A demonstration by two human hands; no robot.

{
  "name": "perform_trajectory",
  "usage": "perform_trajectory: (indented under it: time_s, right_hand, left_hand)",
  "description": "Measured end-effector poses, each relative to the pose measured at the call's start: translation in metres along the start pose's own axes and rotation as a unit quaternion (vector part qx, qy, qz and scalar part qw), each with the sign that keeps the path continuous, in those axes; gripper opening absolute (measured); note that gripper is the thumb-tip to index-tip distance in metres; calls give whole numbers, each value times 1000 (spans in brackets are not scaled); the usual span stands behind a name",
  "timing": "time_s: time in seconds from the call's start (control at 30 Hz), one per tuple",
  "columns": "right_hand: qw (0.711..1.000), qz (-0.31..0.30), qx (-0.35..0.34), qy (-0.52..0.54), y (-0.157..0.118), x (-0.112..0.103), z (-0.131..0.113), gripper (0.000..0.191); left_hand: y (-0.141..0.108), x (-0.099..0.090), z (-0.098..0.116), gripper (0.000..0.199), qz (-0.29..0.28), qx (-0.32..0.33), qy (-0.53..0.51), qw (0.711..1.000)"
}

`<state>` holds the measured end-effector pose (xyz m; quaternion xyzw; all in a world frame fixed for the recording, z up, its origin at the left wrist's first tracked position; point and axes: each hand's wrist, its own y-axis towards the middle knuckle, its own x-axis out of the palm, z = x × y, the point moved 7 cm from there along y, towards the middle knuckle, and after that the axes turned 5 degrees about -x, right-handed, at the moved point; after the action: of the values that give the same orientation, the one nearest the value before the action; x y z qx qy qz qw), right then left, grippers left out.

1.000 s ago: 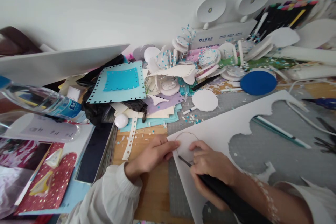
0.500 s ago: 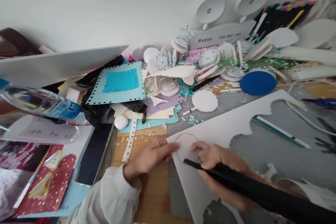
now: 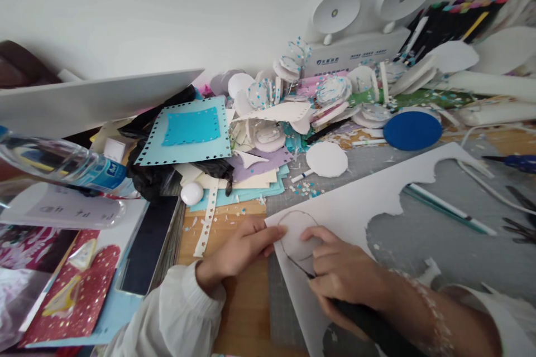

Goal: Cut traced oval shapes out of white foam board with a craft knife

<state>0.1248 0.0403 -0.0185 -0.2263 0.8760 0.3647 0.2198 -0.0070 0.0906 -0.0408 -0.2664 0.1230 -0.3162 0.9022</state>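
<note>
A white sheet (image 3: 343, 206) with scalloped cut edges lies over the grey cutting mat (image 3: 422, 240), a drawn circle near its left corner. My left hand (image 3: 240, 248) pinches that corner between thumb and fingers. Around a black-handled tool (image 3: 372, 326) my right hand (image 3: 347, 268) is closed; the tool's thin dark tip meets the lower part of the circle's outline. One finger of my right hand rests on the paper inside the circle.
A white disc (image 3: 326, 159) and blue disc (image 3: 412, 130) lie beyond the sheet. Left are a bottle (image 3: 104, 175), a phone (image 3: 148, 245) and a light-blue card (image 3: 154, 148). Scissors (image 3: 521, 212) lie far right; paper pieces and a white lamp unit (image 3: 355, 50) stand behind.
My right hand has turned, so the black tool points more steeply and its handle has swung down toward the bottom edge. The tip has shifted slightly down and right. My left hand keeps its hold.
</note>
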Motion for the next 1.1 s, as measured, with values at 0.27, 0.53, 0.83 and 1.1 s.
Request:
perform_trajectory:
  time_s: [0.27,0.53,0.83,1.1]
  right_hand:
    - [997,-43,-70,-15,16,-8,-12,25]
    - [984,27,47,171,10,-29,-2,23]
    - [897,201,307,246,-16,-59,32,18]
    - [913,247,302,117,-17,-72,26,13]
  left_hand:
    - [0,1,-5,58,-19,-6,6,1000]
    - [-1,-1,3,61,-17,21,6,1000]
    - [-4,10,1,39,34,70,-144,987]
    - [1,25,-9,41,-56,41,-314,947]
